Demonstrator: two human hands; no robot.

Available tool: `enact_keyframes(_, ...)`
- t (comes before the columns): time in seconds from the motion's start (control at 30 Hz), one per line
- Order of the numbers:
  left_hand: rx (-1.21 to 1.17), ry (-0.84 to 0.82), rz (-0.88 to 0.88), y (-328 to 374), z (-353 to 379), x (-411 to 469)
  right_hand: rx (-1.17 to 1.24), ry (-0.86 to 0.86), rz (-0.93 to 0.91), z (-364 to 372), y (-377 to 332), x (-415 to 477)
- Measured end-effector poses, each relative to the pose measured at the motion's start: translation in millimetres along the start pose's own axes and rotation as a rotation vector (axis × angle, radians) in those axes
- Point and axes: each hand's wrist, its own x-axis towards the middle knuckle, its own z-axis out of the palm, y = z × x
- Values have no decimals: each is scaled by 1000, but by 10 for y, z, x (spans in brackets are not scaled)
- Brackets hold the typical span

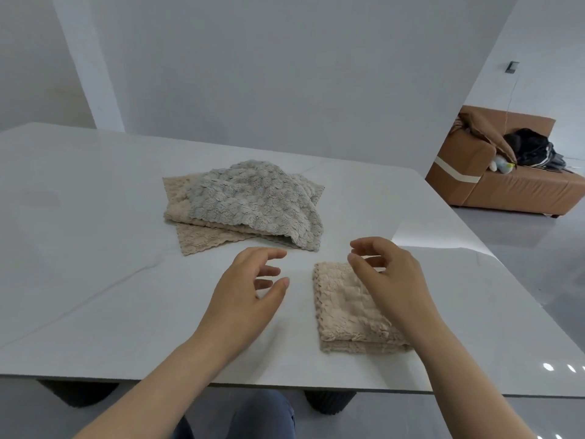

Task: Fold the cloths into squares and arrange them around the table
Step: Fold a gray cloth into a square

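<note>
A beige cloth folded into a square (343, 308) lies on the white table (95, 248) near its front edge, right of centre. My right hand (392, 280) hovers over the square's far right part with loosely curled fingers and holds nothing. My left hand (250, 293) hangs above the bare tabletop just left of the square, fingers relaxed and empty. Farther back, at the table's middle, a grey cloth (256, 204) lies rumpled on top of unfolded beige cloths (202, 239).
The table's front edge runs just below my forearms, with dark table legs (329, 403) underneath. A brown sofa (506, 182) with dark clothing on it stands on the floor to the far right. White walls close off the back.
</note>
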Motion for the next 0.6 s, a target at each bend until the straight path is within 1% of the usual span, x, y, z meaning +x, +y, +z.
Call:
enact_keyframes(0.07, 27, 24, -2, -36, -150, 1, 16, -54, -34, 118, -143, 27)
enact_keyframes(0.2, 65, 64, -16, -154, -455, 12, -32, -134, -109, 370, -369, 86)
enact_keyframes(0.43, 162, 93, -9, -406, -892, 193, -67, -186, -209, 890, -664, 297)
enact_keyframes(0.6, 280, 87, 28, -600, -1133, 505, -197, -213, -266, 1232, -782, 514)
